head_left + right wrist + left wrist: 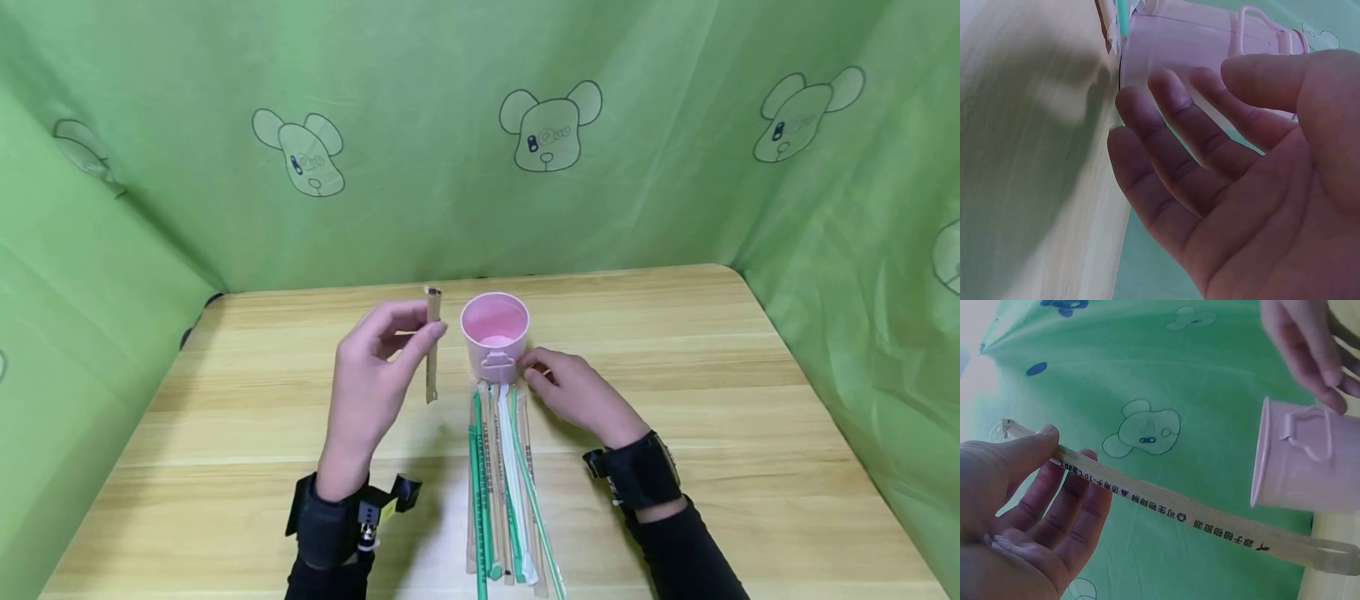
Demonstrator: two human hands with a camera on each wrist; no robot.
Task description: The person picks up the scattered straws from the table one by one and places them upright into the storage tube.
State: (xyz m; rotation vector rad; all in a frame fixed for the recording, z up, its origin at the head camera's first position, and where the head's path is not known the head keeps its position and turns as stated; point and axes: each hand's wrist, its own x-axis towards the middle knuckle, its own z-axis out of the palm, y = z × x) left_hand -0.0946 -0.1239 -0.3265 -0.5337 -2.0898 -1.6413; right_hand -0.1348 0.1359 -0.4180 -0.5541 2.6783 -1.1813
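My left hand (pixel 371 379) pinches a paper-wrapped straw (pixel 432 367) near its upper end, between thumb and fingers, and holds it upright above the table left of the pink bucket. Dark printing runs along the brown wrapper of this straw (pixel 1166 499) in the left wrist view. The small pink bucket (pixel 495 333) stands upright with its handle toward me. My right hand (pixel 573 392) is at the bucket's lower right side, its fingers loosely bent and holding nothing. In the right wrist view the fingertips (pixel 1163 81) lie close beside the bucket wall (pixel 1179 44).
A row of wrapped straws (pixel 502 492), brown, green and white, lies lengthwise on the wooden table (pixel 247 417) in front of the bucket. Green curtain (pixel 435 208) with bear-head drawings surrounds the table's back and sides.
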